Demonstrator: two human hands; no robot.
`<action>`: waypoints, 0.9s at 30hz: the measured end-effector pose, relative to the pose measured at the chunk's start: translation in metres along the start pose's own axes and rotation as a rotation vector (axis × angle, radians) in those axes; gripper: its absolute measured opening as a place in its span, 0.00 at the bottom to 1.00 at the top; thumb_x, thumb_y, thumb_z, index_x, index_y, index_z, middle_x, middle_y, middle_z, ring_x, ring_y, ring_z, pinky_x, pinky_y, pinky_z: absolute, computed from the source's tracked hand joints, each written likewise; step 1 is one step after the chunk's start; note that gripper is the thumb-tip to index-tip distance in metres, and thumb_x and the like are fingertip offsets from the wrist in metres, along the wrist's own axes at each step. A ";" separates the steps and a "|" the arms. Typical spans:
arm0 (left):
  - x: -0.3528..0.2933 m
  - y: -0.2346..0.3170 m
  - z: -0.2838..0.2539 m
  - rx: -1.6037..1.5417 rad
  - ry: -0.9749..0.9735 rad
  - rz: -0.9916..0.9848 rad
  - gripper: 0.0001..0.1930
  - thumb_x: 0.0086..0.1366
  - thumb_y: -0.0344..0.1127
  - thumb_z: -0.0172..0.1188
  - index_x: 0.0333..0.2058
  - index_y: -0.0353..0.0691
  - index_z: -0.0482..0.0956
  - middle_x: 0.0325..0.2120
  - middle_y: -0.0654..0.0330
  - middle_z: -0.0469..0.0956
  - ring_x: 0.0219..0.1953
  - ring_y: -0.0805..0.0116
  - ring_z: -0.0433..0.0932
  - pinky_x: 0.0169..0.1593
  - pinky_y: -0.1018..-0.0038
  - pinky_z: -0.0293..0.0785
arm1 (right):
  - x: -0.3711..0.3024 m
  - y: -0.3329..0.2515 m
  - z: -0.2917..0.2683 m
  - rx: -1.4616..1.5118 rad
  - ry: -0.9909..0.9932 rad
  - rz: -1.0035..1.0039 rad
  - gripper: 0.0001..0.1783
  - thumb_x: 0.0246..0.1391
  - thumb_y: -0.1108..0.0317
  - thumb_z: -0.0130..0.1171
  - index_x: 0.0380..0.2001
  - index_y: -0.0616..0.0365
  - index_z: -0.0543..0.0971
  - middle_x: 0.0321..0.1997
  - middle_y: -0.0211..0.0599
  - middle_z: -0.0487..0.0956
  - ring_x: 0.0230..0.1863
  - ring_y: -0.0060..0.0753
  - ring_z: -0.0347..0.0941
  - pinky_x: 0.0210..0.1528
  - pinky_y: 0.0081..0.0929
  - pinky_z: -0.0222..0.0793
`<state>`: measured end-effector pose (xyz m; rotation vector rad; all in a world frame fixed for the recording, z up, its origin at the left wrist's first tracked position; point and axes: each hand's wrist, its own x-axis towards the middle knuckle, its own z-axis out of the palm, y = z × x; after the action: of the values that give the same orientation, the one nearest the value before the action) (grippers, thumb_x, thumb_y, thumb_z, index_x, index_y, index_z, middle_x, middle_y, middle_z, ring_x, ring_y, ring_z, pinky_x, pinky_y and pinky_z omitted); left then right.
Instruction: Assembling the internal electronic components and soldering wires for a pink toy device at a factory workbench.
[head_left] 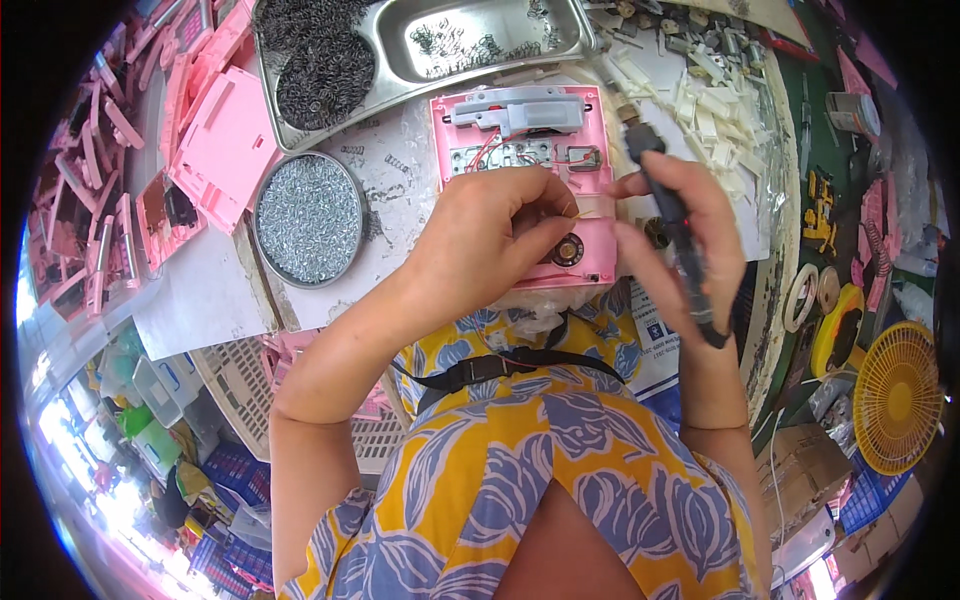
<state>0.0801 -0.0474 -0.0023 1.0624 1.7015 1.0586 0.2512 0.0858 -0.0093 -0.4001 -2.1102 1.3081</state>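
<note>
A pink plastic case lies open in front of me on the table. It holds a grey plastic mechanism, red wires, metal parts and a small round speaker. My left hand is over the case's lower half, thumb and forefinger pinched at a thin yellowish wire. Along the case's right edge, my right hand holds a black electric screwdriver, which slants across its palm with the tip end pointing away from me. That hand's thumb and forefinger reach toward the case, slightly blurred.
A round dish of small screws sits at left, below a metal tray of springs. Pink housings pile up far left. White plastic parts lie at upper right; a yellow fan stands right.
</note>
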 end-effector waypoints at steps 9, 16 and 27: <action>-0.002 -0.009 0.008 0.004 0.076 0.117 0.05 0.64 0.25 0.66 0.37 0.32 0.82 0.29 0.61 0.81 0.29 0.77 0.79 0.34 0.77 0.76 | 0.006 0.002 0.015 -0.160 -0.005 -0.092 0.32 0.44 0.88 0.65 0.55 0.59 0.77 0.41 0.42 0.79 0.39 0.36 0.80 0.41 0.25 0.76; 0.002 -0.011 0.006 0.379 0.009 0.429 0.07 0.61 0.25 0.63 0.38 0.39 0.80 0.30 0.56 0.75 0.30 0.54 0.78 0.34 0.66 0.76 | -0.031 -0.025 -0.031 0.084 0.156 0.182 0.22 0.50 0.83 0.67 0.50 0.64 0.78 0.36 0.38 0.77 0.36 0.27 0.72 0.43 0.24 0.70; 0.011 -0.009 0.006 0.614 -0.122 0.434 0.11 0.58 0.29 0.63 0.40 0.43 0.78 0.33 0.59 0.74 0.33 0.54 0.79 0.33 0.62 0.77 | -0.044 -0.013 -0.058 0.139 -0.049 0.153 0.10 0.43 0.73 0.68 0.30 0.64 0.80 0.22 0.31 0.76 0.22 0.24 0.61 0.44 0.32 0.66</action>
<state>0.0809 -0.0385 -0.0145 1.9124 1.7803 0.7014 0.3227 0.0960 0.0051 -0.4822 -2.0470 1.5566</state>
